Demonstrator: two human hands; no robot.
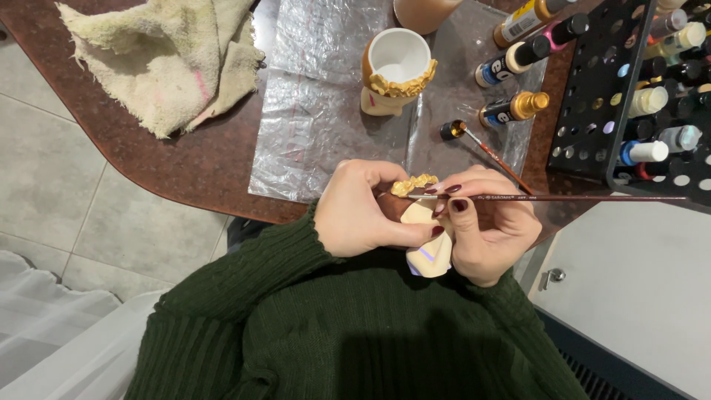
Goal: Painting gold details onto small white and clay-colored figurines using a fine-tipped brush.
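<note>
Close against my dark green sweater, much of the small cream figurine is hidden between my hands; only its gold curly top and pale lower body show. My left hand is curled around it, gripping. My right hand pinches a thin paintbrush, tip at the gold part. On the plastic sheet stands a white-lined cup-shaped figure; I see nothing inside it. Paint bottles lie beside it; the black rack holding more bottles is cut off at the frame edge.
</note>
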